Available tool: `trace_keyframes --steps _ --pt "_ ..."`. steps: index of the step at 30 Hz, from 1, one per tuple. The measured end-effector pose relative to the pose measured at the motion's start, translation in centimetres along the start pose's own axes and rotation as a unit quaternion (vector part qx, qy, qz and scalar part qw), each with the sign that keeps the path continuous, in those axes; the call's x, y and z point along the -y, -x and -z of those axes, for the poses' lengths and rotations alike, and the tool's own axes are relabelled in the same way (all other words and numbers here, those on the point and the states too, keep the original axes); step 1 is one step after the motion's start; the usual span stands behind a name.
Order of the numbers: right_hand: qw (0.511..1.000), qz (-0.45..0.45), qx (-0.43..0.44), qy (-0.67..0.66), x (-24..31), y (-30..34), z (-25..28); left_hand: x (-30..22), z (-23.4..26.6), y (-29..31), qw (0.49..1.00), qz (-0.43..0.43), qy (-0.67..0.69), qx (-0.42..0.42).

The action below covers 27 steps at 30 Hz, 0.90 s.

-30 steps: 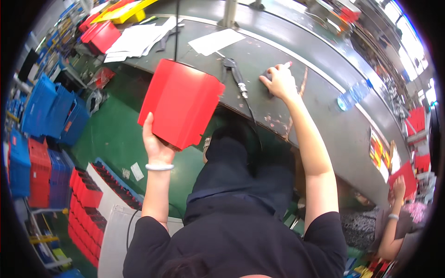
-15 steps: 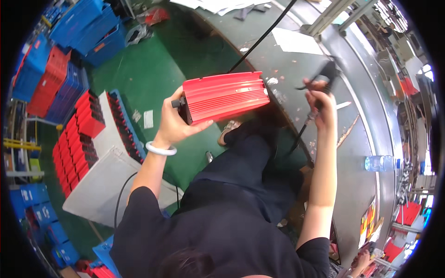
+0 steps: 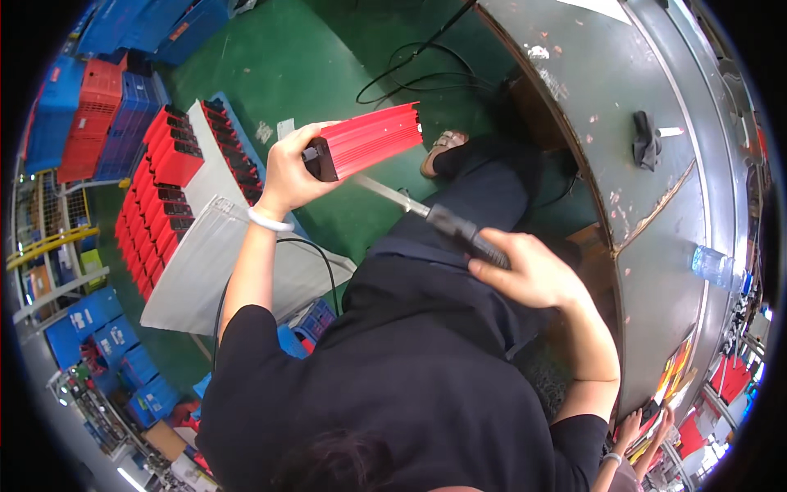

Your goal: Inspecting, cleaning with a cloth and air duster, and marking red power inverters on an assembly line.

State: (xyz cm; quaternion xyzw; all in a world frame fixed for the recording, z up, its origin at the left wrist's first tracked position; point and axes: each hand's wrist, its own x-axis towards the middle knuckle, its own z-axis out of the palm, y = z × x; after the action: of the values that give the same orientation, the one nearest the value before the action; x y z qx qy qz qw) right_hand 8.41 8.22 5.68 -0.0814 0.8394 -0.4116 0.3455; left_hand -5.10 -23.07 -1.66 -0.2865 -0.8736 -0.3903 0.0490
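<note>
My left hand [image 3: 293, 168] is wrapped round one end of a red, finned metal housing [image 3: 373, 141] with a black end cap. It holds the housing tilted above the floor, to the left of my legs. My right hand [image 3: 529, 266] is closed round the dark, ribbed handle of a tool [image 3: 461, 230] in front of my waist. The tool's slim, pale metal shaft points up and left to the underside of the housing. Whether its tip touches the housing I cannot tell, and its exact kind is not clear.
Left stands a grey-white stand [image 3: 213, 262] beside rows of red housings [image 3: 160, 209]. Blue and red crates [image 3: 90, 123] are stacked behind. At right is a metal workbench [image 3: 574, 90] with a dark cloth-like item [image 3: 646, 141] and a bottle [image 3: 711, 264]. A black cable [image 3: 418, 78] lies looped on the floor.
My right hand has come from over the bench to in front of my body, bringing the tool's shaft near the housing. The housing has moved slightly left, and the view has shifted.
</note>
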Motion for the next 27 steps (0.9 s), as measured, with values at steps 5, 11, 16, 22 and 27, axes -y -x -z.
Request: trace_keyframes --steps 5,11,16,22,27 --pt "1.000 -0.006 -0.006 -0.024 -0.2 -0.6 -0.2 0.7 0.4 1.2 1.000 0.005 -0.012 -0.007" --pt "0.997 -0.051 -0.009 -0.064 -0.9 -1.2 -0.3 1.0 0.5 1.3 0.999 -0.024 -0.043 -0.012" --pt "0.995 -0.034 0.043 -0.083 -0.6 -0.8 -0.7 1.3 0.7 1.7 0.998 -0.031 -0.050 -0.027" --pt "0.985 -0.096 -0.025 -0.141 -3.7 -1.7 -0.5 1.0 1.1 1.4 0.997 -0.047 -0.052 -0.021" --pt "0.981 -0.115 -0.024 -0.156 -3.8 -1.9 -0.4 0.6 1.4 1.6 0.998 -0.035 -0.052 -0.016"
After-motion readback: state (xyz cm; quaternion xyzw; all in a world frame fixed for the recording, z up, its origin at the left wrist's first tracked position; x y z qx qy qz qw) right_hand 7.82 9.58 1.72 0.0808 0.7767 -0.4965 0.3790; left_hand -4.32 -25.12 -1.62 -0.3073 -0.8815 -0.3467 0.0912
